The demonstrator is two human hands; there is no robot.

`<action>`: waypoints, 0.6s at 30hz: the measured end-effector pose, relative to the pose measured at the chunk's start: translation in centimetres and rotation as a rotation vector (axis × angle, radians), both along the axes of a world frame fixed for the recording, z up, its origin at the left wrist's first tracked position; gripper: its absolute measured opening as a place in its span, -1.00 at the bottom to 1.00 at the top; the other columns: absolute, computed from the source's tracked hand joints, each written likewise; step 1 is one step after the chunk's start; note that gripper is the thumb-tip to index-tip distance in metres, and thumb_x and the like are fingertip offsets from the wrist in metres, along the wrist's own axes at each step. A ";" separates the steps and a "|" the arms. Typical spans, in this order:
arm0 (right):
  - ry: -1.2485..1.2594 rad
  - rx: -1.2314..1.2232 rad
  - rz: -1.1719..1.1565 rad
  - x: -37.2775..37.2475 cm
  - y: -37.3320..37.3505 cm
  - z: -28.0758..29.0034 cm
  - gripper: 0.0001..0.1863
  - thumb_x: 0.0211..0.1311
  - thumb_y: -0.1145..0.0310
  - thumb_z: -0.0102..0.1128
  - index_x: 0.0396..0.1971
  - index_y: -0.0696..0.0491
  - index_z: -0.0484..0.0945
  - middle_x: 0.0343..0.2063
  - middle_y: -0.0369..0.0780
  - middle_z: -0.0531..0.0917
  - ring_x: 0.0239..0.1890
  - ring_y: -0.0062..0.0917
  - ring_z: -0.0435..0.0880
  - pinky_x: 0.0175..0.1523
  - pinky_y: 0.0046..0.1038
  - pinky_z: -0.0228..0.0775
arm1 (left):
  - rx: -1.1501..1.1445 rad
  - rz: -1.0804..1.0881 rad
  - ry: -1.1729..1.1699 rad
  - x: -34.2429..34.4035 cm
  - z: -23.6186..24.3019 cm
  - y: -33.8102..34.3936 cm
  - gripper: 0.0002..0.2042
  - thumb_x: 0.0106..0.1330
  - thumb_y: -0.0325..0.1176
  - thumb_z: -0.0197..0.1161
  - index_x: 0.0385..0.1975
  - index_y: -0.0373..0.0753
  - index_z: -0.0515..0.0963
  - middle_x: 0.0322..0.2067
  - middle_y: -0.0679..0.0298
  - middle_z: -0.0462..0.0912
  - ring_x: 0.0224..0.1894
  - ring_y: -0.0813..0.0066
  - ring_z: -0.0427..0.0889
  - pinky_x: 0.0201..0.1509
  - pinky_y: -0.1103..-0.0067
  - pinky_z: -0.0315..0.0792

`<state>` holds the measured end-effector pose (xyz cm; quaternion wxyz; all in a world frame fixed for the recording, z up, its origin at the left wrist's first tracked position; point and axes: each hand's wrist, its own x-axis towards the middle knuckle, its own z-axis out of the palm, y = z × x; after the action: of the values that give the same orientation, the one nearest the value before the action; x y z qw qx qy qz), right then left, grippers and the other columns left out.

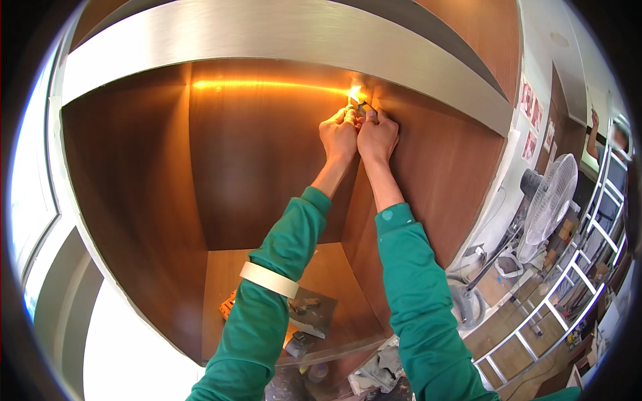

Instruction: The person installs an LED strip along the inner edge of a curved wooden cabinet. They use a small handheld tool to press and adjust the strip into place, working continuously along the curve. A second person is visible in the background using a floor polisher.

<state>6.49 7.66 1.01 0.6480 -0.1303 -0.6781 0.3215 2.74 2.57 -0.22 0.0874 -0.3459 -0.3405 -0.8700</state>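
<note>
Both of my hands are raised to the upper right back corner of a brown wood-panelled cabinet (pixel 267 167). A glowing amber light strip (pixel 267 85) runs along the top of its back panel toward them. My left hand (pixel 340 139) is closed, pinching the bright end of the strip at its fingertips. Right beside it, my right hand (pixel 378 139) is closed around a small dark thing (pixel 364 106), too small and glare-lit to name. The fingertips of both hands nearly touch. A roll of cream masking tape (pixel 269 279) sits around my left forearm's green sleeve.
A brushed metal band (pixel 267 30) crosses the cabinet front above my hands. On the cabinet floor lie an orange object (pixel 228 305) and a dark sheet (pixel 313 311). To the right stand a fan (pixel 552 198) and an aluminium ladder (pixel 562 304), with a person (pixel 610 167) beyond.
</note>
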 end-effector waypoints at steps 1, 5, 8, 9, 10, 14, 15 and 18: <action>-0.003 -0.024 0.034 0.3 -0.5 0.0 -0.66 0.37 0.36 0.04 -0.01 0.26 0.56 -0.42 -0.04 0.71 -0.36 -0.34 0.70 -0.20 -0.34 0.51 | 0.003 0.004 0.000 -0.3 -0.1 0.2 -0.84 0.39 -0.49 0.13 -0.29 -0.42 0.65 -0.56 0.33 0.62 -0.56 0.70 0.50 -0.50 0.66 0.37; -0.003 -0.086 0.118 1.6 -2.4 0.4 -0.66 0.34 0.35 -0.02 -0.13 0.32 0.58 -0.33 0.12 0.69 -0.20 -0.03 0.70 -0.01 -0.17 0.48 | 0.001 0.018 -0.001 -1.0 -0.4 0.3 -0.84 0.38 -0.49 0.15 -0.23 -0.41 0.66 -0.55 0.33 0.63 -0.55 0.71 0.50 -0.49 0.66 0.38; -0.010 -0.046 0.058 1.6 -2.3 -0.2 -0.64 0.34 0.37 -0.01 -0.04 0.34 0.55 -0.30 0.12 0.69 -0.18 -0.06 0.71 0.00 -0.19 0.49 | -0.007 -0.027 0.002 -1.0 -0.4 0.1 -0.83 0.38 -0.49 0.15 -0.21 -0.41 0.65 -0.54 0.33 0.64 -0.54 0.71 0.51 -0.49 0.67 0.38; -0.016 -0.023 0.025 1.5 -2.2 -0.4 -0.62 0.34 0.38 0.00 -0.01 0.35 0.53 -0.29 0.13 0.69 -0.17 -0.06 0.71 0.00 -0.20 0.49 | -0.008 -0.050 0.004 -1.0 -0.5 0.1 -0.83 0.38 -0.48 0.15 -0.21 -0.42 0.65 -0.54 0.33 0.64 -0.54 0.71 0.51 -0.48 0.67 0.38; -0.015 -0.019 0.020 1.5 -2.3 -0.7 -0.61 0.34 0.38 -0.01 0.01 0.36 0.52 -0.28 0.13 0.69 -0.16 -0.07 0.71 0.01 -0.20 0.49 | -0.010 -0.049 0.011 -1.2 -0.5 0.0 -0.83 0.38 -0.48 0.15 -0.22 -0.42 0.65 -0.54 0.33 0.64 -0.53 0.71 0.51 -0.48 0.67 0.38; 0.011 0.000 -0.013 1.1 -2.4 -1.2 -0.60 0.35 0.38 -0.01 0.04 0.36 0.51 -0.25 0.13 0.69 -0.13 -0.08 0.70 0.01 -0.21 0.49 | -0.015 -0.005 0.067 -1.5 -1.0 0.1 -0.84 0.36 -0.49 0.14 -0.23 -0.40 0.66 -0.54 0.34 0.64 -0.52 0.71 0.52 -0.46 0.66 0.38; 0.023 0.006 -0.024 1.0 -2.3 -1.3 -0.61 0.35 0.38 0.00 0.03 0.35 0.51 -0.24 0.12 0.69 -0.13 -0.09 0.70 0.01 -0.21 0.48 | -0.015 0.016 0.087 -1.5 -1.1 0.1 -0.84 0.36 -0.49 0.14 -0.24 -0.39 0.66 -0.54 0.34 0.64 -0.52 0.71 0.52 -0.46 0.66 0.38; -0.024 -0.089 0.086 1.9 -3.2 -0.9 -0.62 0.35 0.37 0.01 0.03 0.32 0.53 -0.26 0.10 0.70 -0.16 -0.11 0.71 -0.02 -0.22 0.49 | -0.055 0.000 0.064 -1.2 -0.8 -0.6 -0.83 0.34 -0.50 0.16 -0.20 -0.38 0.66 -0.52 0.33 0.65 -0.51 0.70 0.52 -0.45 0.64 0.39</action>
<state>8.40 4.45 0.09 0.6189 -0.1337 -0.6757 0.3774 1.52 2.00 -1.00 0.0886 -0.3760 -0.3613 -0.8487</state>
